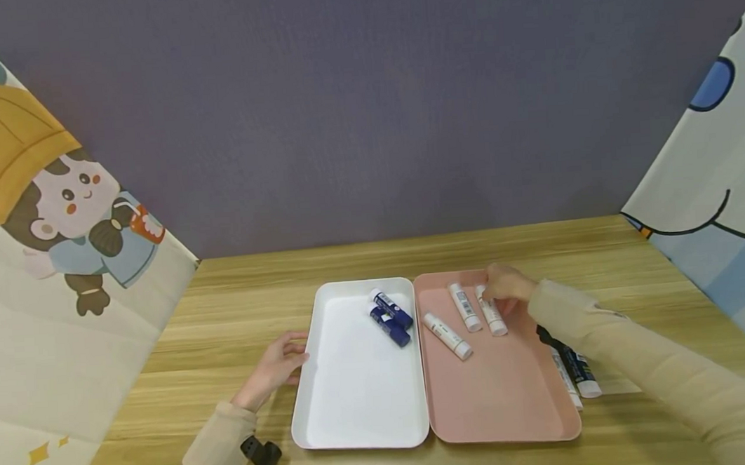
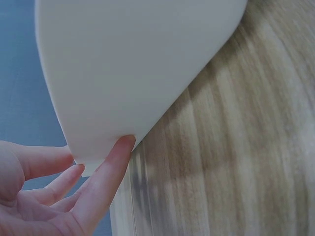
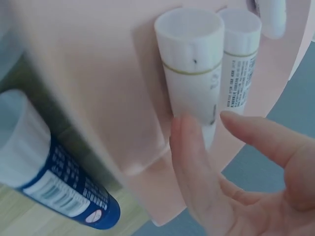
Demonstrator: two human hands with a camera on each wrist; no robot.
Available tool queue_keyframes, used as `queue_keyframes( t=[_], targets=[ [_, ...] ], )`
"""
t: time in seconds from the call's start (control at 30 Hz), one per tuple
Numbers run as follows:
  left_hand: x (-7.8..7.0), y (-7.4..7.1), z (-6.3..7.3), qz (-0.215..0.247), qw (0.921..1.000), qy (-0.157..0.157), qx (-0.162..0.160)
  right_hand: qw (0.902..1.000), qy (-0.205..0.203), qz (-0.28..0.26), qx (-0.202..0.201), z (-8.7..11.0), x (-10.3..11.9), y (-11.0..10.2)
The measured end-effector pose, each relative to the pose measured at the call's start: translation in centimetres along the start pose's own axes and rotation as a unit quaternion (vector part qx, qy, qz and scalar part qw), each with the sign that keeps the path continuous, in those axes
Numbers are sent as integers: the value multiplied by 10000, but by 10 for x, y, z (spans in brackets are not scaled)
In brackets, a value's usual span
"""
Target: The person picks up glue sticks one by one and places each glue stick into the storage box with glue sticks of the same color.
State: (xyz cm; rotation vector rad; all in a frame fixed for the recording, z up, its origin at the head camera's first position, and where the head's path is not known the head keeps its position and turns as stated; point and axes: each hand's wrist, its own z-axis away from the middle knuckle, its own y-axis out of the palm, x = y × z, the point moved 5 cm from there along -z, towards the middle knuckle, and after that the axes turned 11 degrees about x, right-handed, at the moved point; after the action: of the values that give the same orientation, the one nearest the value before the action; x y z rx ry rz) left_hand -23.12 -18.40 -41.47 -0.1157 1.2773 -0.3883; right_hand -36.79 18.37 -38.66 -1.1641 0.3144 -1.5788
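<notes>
My left hand (image 1: 277,365) holds the left edge of a white tray (image 1: 356,409); in the left wrist view its fingertips meet the tray's wall (image 2: 138,73). Two navy glue sticks (image 1: 390,325) lie in that tray near its right side. Over the back right of the pink tray (image 1: 483,409), my right hand (image 1: 506,285) has thumb and finger around the far end of a white glue stick (image 3: 192,73). Beside it is a second white glue stick (image 1: 465,307). A third white glue stick (image 1: 447,335) lies slanted further left.
On the wooden table (image 1: 237,296), just right of the pink tray, lie a navy glue stick with a white cap (image 1: 581,372) and a white glue stick (image 1: 568,380), partly under the right forearm. A dark grey panel (image 1: 392,119) stands behind the table.
</notes>
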Motion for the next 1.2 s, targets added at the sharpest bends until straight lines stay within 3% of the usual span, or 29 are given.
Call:
queue_keyframes(
  t=[0.1,0.37,0.63,0.83,1.2],
  targets=[
    [0,0,0,-19,10000,-4,-15,9997,-93,167,-161,4,0,-3],
    [1,0,-1,-70,10000,-35,-51,9906,-818,862,-684,15,9,-11],
    [1,-1,-1,-39,10000,-7,12,9899,-1113,678,-561,25,11,-15],
    [1,-2,0,-79,10000,-12,41,9833,-1598,517,-697,34,10,-19],
    [0,-2,2,-22,10000,-11,66,9840,-1486,525,-831,48,0,-30]
  ],
)
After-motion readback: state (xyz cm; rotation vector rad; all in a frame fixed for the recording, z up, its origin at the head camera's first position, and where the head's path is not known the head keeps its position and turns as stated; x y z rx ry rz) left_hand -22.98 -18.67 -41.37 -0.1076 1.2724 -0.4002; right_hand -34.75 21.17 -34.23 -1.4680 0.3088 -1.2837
